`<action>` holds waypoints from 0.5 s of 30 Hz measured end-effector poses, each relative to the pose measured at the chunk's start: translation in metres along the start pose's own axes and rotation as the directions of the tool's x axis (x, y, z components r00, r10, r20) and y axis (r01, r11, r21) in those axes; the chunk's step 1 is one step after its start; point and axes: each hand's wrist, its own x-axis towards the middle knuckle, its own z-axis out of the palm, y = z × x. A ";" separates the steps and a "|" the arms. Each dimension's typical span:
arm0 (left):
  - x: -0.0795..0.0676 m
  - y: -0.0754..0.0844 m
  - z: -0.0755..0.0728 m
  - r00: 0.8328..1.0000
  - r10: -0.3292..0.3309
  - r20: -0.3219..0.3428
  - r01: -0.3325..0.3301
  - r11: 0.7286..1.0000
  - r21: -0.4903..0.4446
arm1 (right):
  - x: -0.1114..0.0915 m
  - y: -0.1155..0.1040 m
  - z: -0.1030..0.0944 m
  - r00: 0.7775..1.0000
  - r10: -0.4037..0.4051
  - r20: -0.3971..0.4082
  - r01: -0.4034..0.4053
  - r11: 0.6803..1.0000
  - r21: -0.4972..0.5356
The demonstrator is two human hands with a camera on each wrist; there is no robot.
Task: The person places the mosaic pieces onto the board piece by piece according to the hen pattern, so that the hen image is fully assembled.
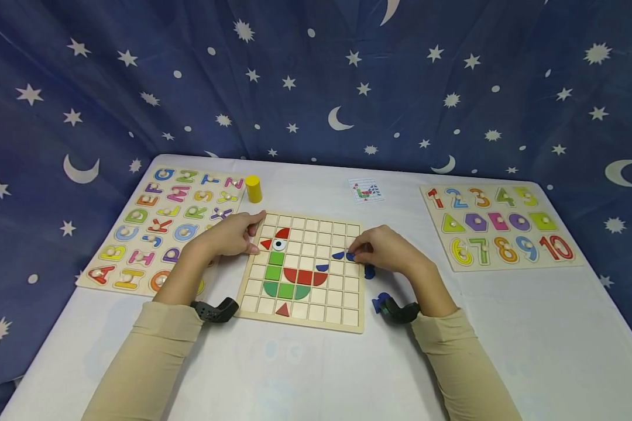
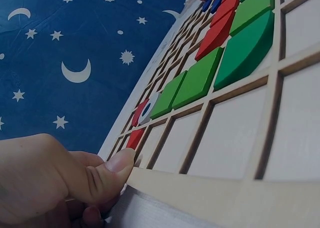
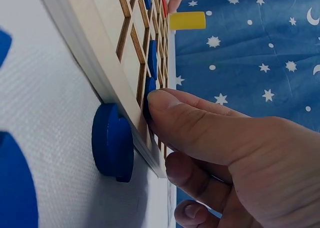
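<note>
A wooden grid board [image 1: 305, 324] lies on the white table, with red, green and blue pieces forming a bird-like figure. My left hand [image 1: 229, 234] grips the board's left edge, its thumb on the frame close to a red triangle [image 2: 134, 137]. At the right side, my right hand [image 1: 387, 248] pinches a blue half-round piece [image 3: 148, 96] at a cell. Two more blue half-round pieces, one upper [image 1: 338, 255] and one lower [image 1: 322, 268], sit in cells to its left. A round eye piece [image 1: 278, 244] is near the top left. Loose blue pieces [image 3: 112, 140] lie just off the right edge.
Partly behind my left arm lies a letter puzzle board [image 1: 92, 283]. A number puzzle board [image 1: 516, 268] is at the right. Beyond the grid stand a yellow cylinder [image 1: 253, 189] and a small picture card [image 1: 367, 190]. More blue pieces [image 1: 381, 302] lie by my right wrist.
</note>
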 end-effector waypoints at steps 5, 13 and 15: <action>0.000 0.001 0.000 1.000 -0.005 0.000 0.005 1.000 0.001 | -0.002 0.000 -0.004 1.000 0.012 -0.011 -0.012 1.000 0.008; 0.000 0.000 0.000 1.000 -0.007 0.002 0.007 1.000 -0.002 | -0.012 0.013 -0.015 0.994 0.065 0.083 -0.069 0.997 0.045; -0.001 0.000 0.000 1.000 -0.007 0.003 0.007 1.000 0.001 | -0.014 0.015 -0.017 0.985 0.089 0.146 -0.095 0.995 0.041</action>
